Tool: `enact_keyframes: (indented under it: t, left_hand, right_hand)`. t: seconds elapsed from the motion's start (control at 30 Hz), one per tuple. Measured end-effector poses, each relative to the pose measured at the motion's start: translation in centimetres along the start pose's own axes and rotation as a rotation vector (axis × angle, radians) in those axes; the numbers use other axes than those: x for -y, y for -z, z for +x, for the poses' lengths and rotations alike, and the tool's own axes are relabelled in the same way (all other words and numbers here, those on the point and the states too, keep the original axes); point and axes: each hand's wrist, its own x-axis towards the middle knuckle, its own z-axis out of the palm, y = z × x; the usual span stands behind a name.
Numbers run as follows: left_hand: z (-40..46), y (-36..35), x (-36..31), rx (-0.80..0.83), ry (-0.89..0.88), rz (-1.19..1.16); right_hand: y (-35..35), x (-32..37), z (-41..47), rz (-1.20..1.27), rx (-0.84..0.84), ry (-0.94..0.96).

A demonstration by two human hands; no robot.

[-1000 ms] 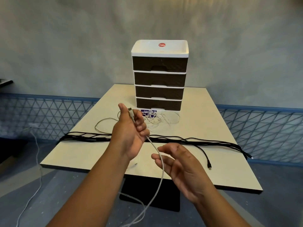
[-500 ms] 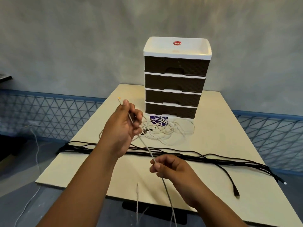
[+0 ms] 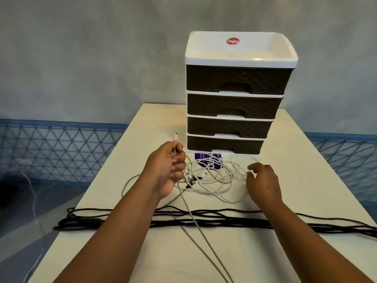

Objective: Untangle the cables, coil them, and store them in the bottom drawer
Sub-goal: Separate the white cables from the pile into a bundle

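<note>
My left hand (image 3: 167, 170) grips a white cable (image 3: 195, 223) near its plug end, which sticks up above my fist. The cable runs down from my fist, across the black cables, toward the table's near edge. A tangle of white cables (image 3: 214, 176) lies in front of the drawer unit (image 3: 234, 94). My right hand (image 3: 263, 180) hovers with loose, spread fingers just right of the tangle, holding nothing. The bottom drawer (image 3: 224, 144) is closed. A long bundle of black cables (image 3: 204, 220) stretches across the table under my forearms.
The cream table (image 3: 306, 180) carries a purple round sticker (image 3: 208, 162) under the white tangle. A blue lattice fence (image 3: 61, 152) runs behind the table. Another white cable (image 3: 34, 211) hangs to the floor at the left.
My right hand let go of the white cable and moved forward to the right side of the tangle. My left hand lowered slightly, still holding the cable. The view moved closer to the drawers.
</note>
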Motion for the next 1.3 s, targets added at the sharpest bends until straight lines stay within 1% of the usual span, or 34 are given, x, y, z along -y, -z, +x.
enact_keyframes:
  t: [0.07,0.1,0.2,0.27,0.3,0.37,0.4,0.43,0.5,0.53,0.57,0.63,0.73,0.8,0.83,0.93,0.97,1.03,1.1,1.17,1.23,1.3]
  left_hand:
    - [1.1,-0.1,0.2,-0.006,-0.005,-0.009]
    - [1.6,0.0,0.3,-0.007,-0.007,-0.012]
    - [2.9,0.3,0.7,-0.01,0.001,-0.007]
    - [3.6,0.8,0.9,-0.008,0.021,-0.012]
    - [3.9,0.9,1.0,-0.006,0.029,-0.018]
    - [4.3,1.1,1.2,-0.005,0.04,-0.02]
    - [4.4,1.1,1.3,-0.01,0.04,-0.015]
    - [4.6,1.0,1.4,-0.018,0.035,-0.011]
    - [4.8,0.9,1.5,-0.04,0.021,-0.022]
    - [5.0,0.8,1.5,-0.048,0.015,-0.03]
    - [5.1,0.8,1.5,-0.054,0.014,-0.034]
    - [5.2,0.9,1.5,-0.06,0.022,-0.035]
    - [5.4,1.5,1.4,-0.058,0.045,-0.06]
    - [5.5,1.8,1.3,-0.07,0.055,-0.079]
    - [5.6,2.0,1.2,-0.077,0.059,-0.085]
    - [5.5,2.5,1.0,-0.079,0.063,-0.109]
    - [5.4,2.6,1.0,-0.075,0.065,-0.117]
    - [5.3,2.7,1.1,-0.073,0.079,-0.127]
    - [5.2,2.7,1.2,-0.076,0.093,-0.141]
    - [5.1,2.8,1.2,-0.091,0.106,-0.173]
    - [5.0,2.8,1.1,-0.104,0.117,-0.206]
    - [4.9,2.7,0.9,-0.104,0.129,-0.223]
  right_hand:
    - [-0.8,-0.8,1.6,-0.116,0.056,-0.037]
    - [-1.1,-1.0,2.2,-0.131,0.101,-0.064]
    - [-1.3,-0.9,3.5,-0.052,0.209,-0.136]
    - [-1.2,-0.7,3.9,-0.048,0.19,-0.138]
    - [-1.2,-0.6,3.9,-0.083,0.148,-0.105]
    - [-1.1,0.0,3.7,-0.164,0.041,0.053]
    - [-1.2,0.4,3.5,-0.174,0.01,0.182]
    - [-1.2,0.9,3.3,-0.174,0.026,0.332]
    - [-1.3,2.1,2.6,-0.21,0.2,0.592]
    - [-1.6,2.5,2.2,-0.273,0.299,0.668]
    - [-1.9,2.8,2.0,-0.354,0.358,0.716]
    - [-2.2,3.4,2.1,-0.468,0.356,0.754]
    - [-1.3,4.9,2.7,-0.442,0.295,0.754]
    - [-0.3,5.8,3.3,-0.434,0.338,0.706]
    - [0.0,6.2,3.5,-0.424,0.407,0.648]
    - [-0.4,6.8,2.5,-0.388,0.706,0.45]
    - [-1.0,6.8,1.8,-0.427,0.755,0.417]
    - [-2.2,6.6,0.7,-0.519,0.745,0.409]
    - [-2.6,6.6,0.3,-0.528,0.677,0.432]
    - [-1.7,6.9,0.6,-0.383,0.654,0.394]
    - [0.4,8.0,1.2,-0.156,0.628,0.325]
    - [2.8,9.4,1.7,0.032,0.564,0.261]
